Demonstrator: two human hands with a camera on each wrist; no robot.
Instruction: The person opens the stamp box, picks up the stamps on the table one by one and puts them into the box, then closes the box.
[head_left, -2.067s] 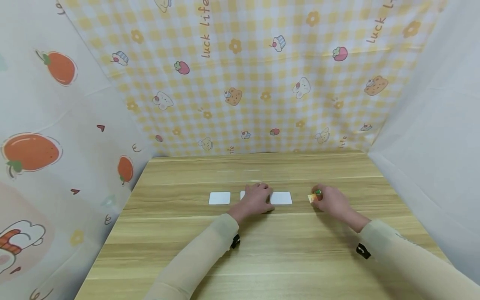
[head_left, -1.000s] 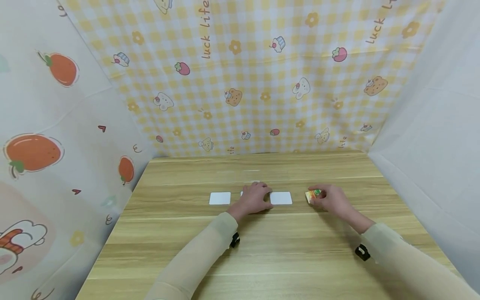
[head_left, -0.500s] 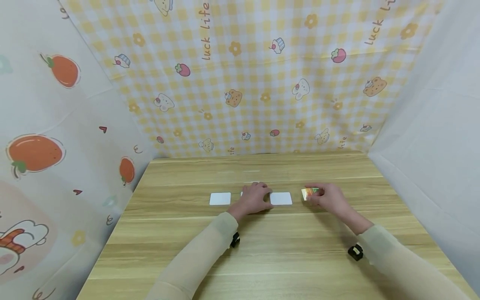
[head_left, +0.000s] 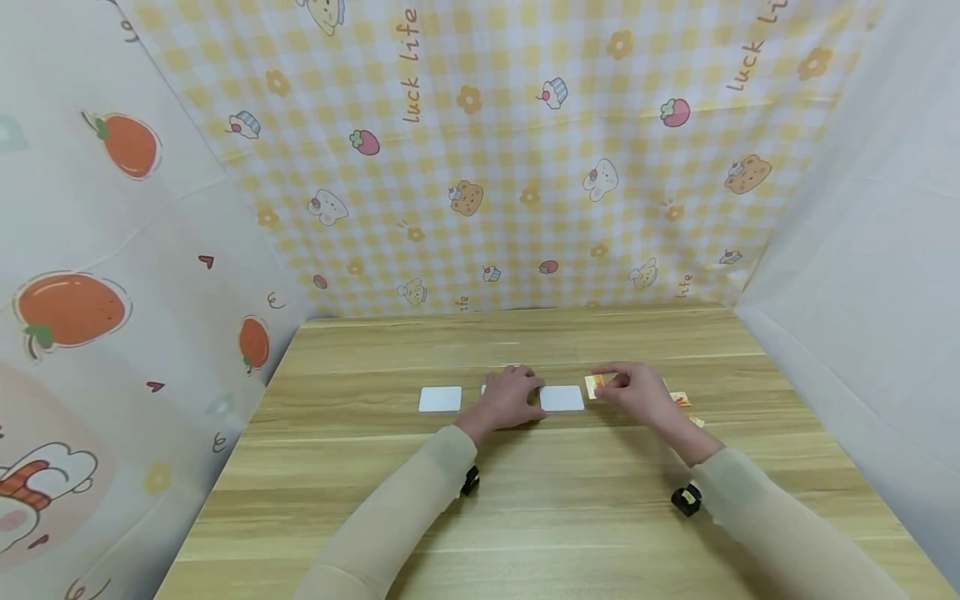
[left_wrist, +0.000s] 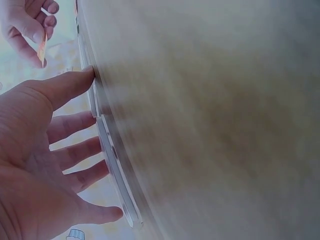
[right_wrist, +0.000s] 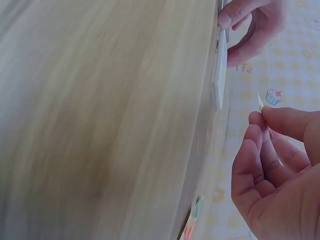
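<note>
Three white rounded plates lie in a row: a left plate point(head_left: 440, 399), a middle plate point(head_left: 483, 389) mostly hidden by my left hand point(head_left: 510, 397), and a right plate point(head_left: 561, 398). In the left wrist view the fingers of that hand are spread and fairly straight, their tips touching the edge-on plates point(left_wrist: 117, 172). My right hand point(head_left: 639, 393) pinches a small orange-and-yellow picture card point(head_left: 592, 387) between thumb and fingers, just right of the right plate. In the right wrist view this card point(right_wrist: 260, 102) is held above the tabletop, apart from the plate point(right_wrist: 220, 75).
Right of my right hand, small picture cards lie on the wooden table point(head_left: 480, 517), one orange point(head_left: 679, 398) and one partly hidden by the wrist point(head_left: 697, 421). Faint clear sheets point(head_left: 502, 353) lie behind the plates. A yellow checked cloth point(head_left: 510, 233) hangs at the back.
My right hand has lifted the picture card and moved left with it, towards the right plate. Other picture cards now show behind that hand. My left hand has stayed in place.
</note>
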